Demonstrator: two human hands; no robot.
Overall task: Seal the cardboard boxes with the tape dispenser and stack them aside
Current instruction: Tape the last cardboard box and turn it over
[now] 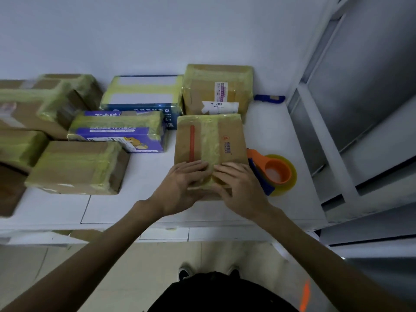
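**Q.** The hands?
**A.** Your left hand (180,183) and right hand (238,188) lie side by side, fingers straight and flat, pressing down on the near end of the cardboard box (231,136). Neither hand grasps anything. Your fingertips nearly meet over the yellowish tape strip (208,140) that runs along the box's top.

**Q.** The dispenser?
**A.** The tape dispenser (278,174), orange with a yellow roll, lies on the white table (270,131) just right of that box, beside your right hand.

**Q.** The surroundings?
**A.** A taped brown box (216,88) stands directly behind, with a blue knife (269,97) to its right. To your left lie a dark blue carton (144,93), a purple carton (119,131) and a further brown box (76,167), all banded with tape. A grey metal cabinet (371,86) borders the table on your right.
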